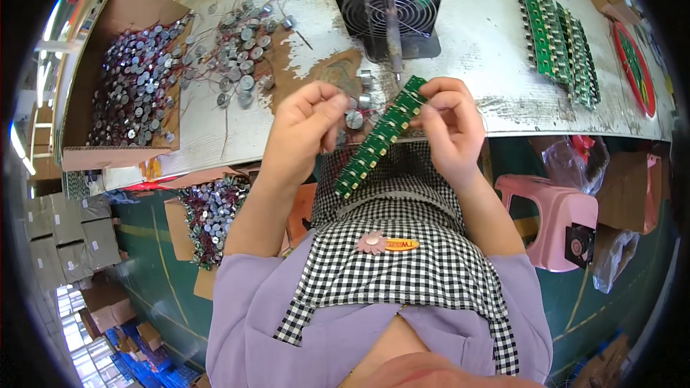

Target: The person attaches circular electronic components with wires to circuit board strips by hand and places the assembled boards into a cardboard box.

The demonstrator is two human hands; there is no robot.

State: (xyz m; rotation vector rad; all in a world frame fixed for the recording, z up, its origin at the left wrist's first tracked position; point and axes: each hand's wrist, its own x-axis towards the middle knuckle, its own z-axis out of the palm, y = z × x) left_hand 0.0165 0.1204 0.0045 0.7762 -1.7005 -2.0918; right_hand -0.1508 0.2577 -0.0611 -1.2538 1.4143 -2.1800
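Right hand (453,123) with slim green board (381,136)

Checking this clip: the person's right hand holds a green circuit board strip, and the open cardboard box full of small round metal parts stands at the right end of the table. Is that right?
Not quite: the head view shows the cardboard box of small round metal parts at the table's left end. The right hand does hold the green circuit board strip.
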